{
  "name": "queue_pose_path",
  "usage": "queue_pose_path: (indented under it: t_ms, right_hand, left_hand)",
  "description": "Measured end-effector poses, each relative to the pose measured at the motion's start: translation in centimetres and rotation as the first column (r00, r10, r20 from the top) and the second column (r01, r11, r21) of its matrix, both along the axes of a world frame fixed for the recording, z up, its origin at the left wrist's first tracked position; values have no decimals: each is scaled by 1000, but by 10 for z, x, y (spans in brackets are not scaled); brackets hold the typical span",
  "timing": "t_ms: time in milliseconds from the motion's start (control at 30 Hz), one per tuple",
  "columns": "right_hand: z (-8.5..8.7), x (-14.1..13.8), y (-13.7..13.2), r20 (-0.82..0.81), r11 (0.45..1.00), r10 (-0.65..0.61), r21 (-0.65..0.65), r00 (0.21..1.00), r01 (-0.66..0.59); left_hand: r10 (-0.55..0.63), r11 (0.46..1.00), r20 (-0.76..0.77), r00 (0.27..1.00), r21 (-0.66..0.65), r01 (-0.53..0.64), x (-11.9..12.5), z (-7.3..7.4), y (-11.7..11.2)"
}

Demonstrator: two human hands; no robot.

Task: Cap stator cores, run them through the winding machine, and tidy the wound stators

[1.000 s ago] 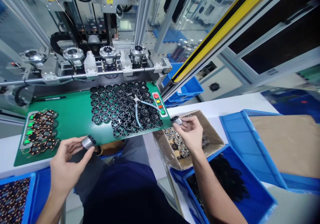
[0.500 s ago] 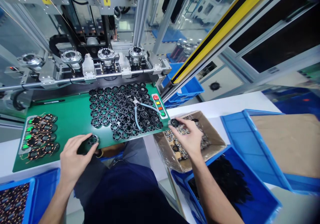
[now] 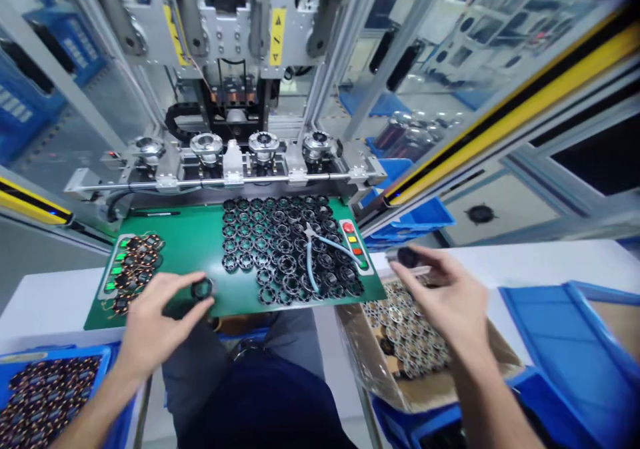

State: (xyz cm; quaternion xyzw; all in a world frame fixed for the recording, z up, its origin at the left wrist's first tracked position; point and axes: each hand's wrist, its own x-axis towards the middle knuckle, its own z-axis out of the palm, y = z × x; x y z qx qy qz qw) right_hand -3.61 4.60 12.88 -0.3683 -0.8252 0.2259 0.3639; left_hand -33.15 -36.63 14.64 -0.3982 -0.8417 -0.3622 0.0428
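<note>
My left hand (image 3: 163, 312) is closed on a dark ring-shaped stator core (image 3: 203, 289), pinched between thumb and fingers at the front of the green work board (image 3: 193, 245). My right hand (image 3: 447, 295) grips another stator core (image 3: 407, 257), black with a metal side, above the back of a cardboard box (image 3: 415, 395). Rows of black stator cores (image 3: 245, 243) cover the middle and right of the board. Across them lie cutting pliers (image 3: 310, 262) with light blue handles. Copper-wound stators (image 3: 143, 262) sit at the board's left end.
Behind the board is a winding machine with a row of metal fixtures (image 3: 263, 145). A button panel (image 3: 354, 245) lies at the board's right corner. Metal rings (image 3: 417, 335) fill the box. Blue bins (image 3: 565, 332) stand right; one at lower left holds wound stators (image 3: 47, 389).
The view has swung left, so the board and machine sit further right and lower. My right hand has risen slightly from the board's corner. Both hands keep their stator cores.
</note>
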Motion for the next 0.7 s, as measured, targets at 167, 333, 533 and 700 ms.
queue_pose_path:
  t_ms: [167, 333, 533, 700]
  right_hand:
    - [100, -125, 3, -89, 933, 348, 130, 933, -336]
    - [149, -319, -36, 90, 714, 677, 159, 730, -682]
    - [135, -463, -66, 404, 702, 619, 99, 673, -705]
    - [129, -490, -62, 548, 674, 585, 80, 598, -734]
  left_hand:
    - [184, 983, -161, 970, 28, -182, -108, 108, 21]
    - [140, 973, -287, 948, -135, -185, -235, 155, 70]
    - [158, 933, -139, 978, -302, -194, -334, 128, 95]
    - [35, 931, -60, 998, -362, -55, -369, 110, 86]
